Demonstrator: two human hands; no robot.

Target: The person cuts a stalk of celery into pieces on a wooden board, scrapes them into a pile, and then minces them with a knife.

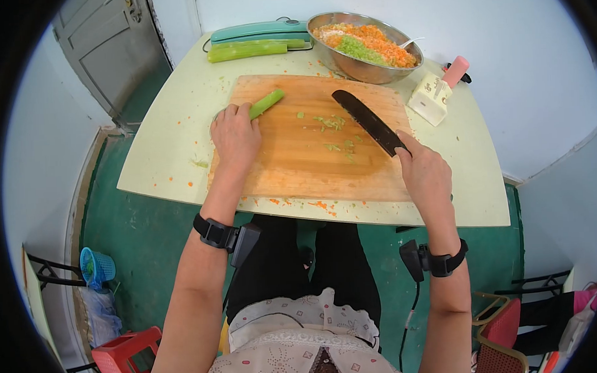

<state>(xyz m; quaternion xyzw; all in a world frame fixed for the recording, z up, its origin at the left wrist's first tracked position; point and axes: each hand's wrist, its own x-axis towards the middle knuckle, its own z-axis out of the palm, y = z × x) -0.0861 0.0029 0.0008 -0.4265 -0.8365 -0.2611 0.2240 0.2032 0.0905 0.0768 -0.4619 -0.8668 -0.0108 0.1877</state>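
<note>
My left hand (235, 133) is closed around a short, pale green celery stalk (268, 103) at the left side of the wooden cutting board (298, 183). The stalk's free end points up and to the right; its lower end is hidden under my fingers. A knife with a dark blade (368, 121) lies low over the board's right part, its handle gripped by my right hand (425, 169). Between the two hands, bits of chopped green (334, 123) are scattered on the wood.
Behind the board, a steel bowl (373, 74) holds chopped orange and green vegetables and a white spoon handle. Longer green stalks (248, 52) lie by a teal appliance (260, 31). Right of them stand a tissue pack (430, 100) and a pink-capped item (457, 70).
</note>
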